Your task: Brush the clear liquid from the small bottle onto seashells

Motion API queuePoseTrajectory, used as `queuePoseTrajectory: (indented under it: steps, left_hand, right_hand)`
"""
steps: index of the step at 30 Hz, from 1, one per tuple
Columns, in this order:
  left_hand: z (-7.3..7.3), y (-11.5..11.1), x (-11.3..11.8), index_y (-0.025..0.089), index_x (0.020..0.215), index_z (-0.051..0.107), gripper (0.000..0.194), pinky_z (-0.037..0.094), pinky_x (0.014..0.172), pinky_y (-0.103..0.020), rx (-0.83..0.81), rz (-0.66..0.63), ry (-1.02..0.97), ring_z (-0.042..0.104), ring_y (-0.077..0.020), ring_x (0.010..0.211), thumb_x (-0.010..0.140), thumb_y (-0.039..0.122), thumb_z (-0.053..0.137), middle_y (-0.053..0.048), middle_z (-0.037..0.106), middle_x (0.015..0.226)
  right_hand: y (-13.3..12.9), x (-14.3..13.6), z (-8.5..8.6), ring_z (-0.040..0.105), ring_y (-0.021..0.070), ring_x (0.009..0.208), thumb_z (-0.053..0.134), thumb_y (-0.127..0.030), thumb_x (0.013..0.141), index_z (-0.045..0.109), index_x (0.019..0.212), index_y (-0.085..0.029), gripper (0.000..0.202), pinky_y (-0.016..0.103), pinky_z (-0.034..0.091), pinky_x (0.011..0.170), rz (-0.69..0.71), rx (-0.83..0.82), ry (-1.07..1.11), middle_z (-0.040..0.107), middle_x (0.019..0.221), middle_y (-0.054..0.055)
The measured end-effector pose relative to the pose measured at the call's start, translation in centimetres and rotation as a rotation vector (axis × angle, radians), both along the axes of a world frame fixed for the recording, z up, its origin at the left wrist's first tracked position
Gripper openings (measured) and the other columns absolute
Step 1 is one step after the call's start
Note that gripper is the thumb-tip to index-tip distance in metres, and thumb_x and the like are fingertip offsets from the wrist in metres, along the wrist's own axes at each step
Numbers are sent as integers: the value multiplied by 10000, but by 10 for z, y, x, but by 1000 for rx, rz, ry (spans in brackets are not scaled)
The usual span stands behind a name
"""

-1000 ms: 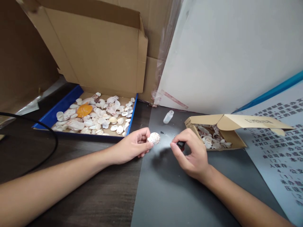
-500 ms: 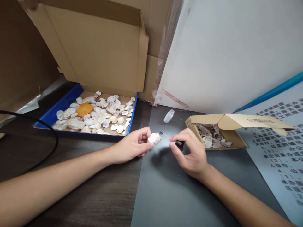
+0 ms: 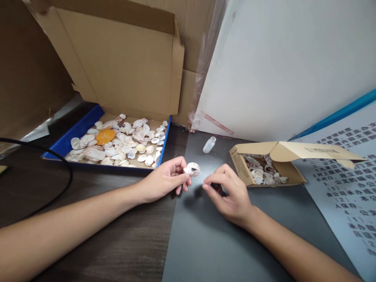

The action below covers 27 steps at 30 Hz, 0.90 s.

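Observation:
My left hand is closed, pinching a small ribbed scallop shell between thumb and fingers. The shell is tilted so that its hollow side shows, and a dark brush tip is at that hollow. My right hand, just right of the shell, is closed around a black brush cap, mostly hidden by the fingers. Beyond both hands, a small clear bottle with whitish contents and no cap stands on the grey mat.
At left, a blue-edged cardboard box with raised lid holds many shells and an orange scallop. A smaller tan box of shells sits at right. A black cable curves over the dark table. Printed sheet at far right.
My right hand has moved left and slightly down, bringing the brush to the shell. My left hand has turned the shell, so its hollow side now shows instead of its ribbed back.

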State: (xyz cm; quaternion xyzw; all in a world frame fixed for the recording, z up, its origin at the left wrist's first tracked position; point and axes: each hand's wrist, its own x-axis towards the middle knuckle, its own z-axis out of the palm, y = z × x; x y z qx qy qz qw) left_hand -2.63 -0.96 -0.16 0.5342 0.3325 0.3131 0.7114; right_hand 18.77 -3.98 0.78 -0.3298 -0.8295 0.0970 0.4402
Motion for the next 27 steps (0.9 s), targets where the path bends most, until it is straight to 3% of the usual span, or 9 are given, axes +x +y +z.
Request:
queuePoseTrajectory:
  steps: [3, 7, 10, 14, 18, 22, 27]
  left_hand:
    - [0, 0, -1, 197, 814, 433, 312, 427, 494, -187, 2, 10, 16, 563, -78, 587, 846, 357, 698, 27, 632, 733]
    - [0, 0, -3, 201, 825, 434, 308, 406, 492, -180, 11, 2, 46, 512, -64, 556, 855, 385, 680, 50, 593, 699]
    - [0, 0, -3, 204, 822, 425, 318, 395, 488, -175, 14, 2, 62, 485, -56, 536, 851, 395, 678, 61, 574, 683]
    - [-1, 0, -3, 209, 826, 418, 334, 375, 472, -172, 15, 14, 61, 474, -54, 514, 847, 419, 678, 67, 557, 667]
    - [-1, 0, -2, 211, 821, 416, 327, 364, 463, -170, 22, 37, 71, 462, -55, 502, 847, 410, 674, 76, 534, 642]
    - [1, -1, -1, 214, 827, 413, 316, 344, 445, -170, 16, 57, 76, 445, -55, 482, 849, 400, 667, 85, 519, 620]
    - [1, -1, -1, 213, 816, 410, 314, 342, 441, -165, 24, 59, 66, 432, -54, 466, 860, 400, 660, 96, 495, 570]
  right_hand:
    - [0, 1, -1, 547, 152, 660, 610, -134, 921, 617, 968, -222, 100, 254, 475, 526, -84, 1, 12, 575, 779, 14]
    - [-2, 0, -1, 541, 136, 633, 610, -138, 930, 616, 965, -214, 84, 246, 482, 533, -9, 16, -49, 558, 769, 11]
    - [-2, 1, 0, 543, 137, 646, 603, -125, 930, 602, 948, -205, 83, 246, 479, 535, -74, 5, -27, 560, 782, 19]
    - [-1, 2, 1, 553, 139, 641, 597, -149, 939, 608, 960, -213, 69, 255, 490, 540, -14, 37, -80, 563, 772, 15]
    - [-1, 3, 1, 544, 138, 636, 588, -142, 939, 599, 955, -216, 77, 255, 489, 532, -95, 27, -49, 566, 788, 19]
    - [-2, 2, 2, 553, 139, 636, 590, -169, 949, 614, 953, -218, 54, 249, 489, 531, -24, 43, -105, 563, 768, 19]
    - [-2, 0, 1, 549, 134, 633, 594, -152, 946, 607, 946, -208, 57, 252, 483, 547, -80, 57, -97, 565, 775, 19]
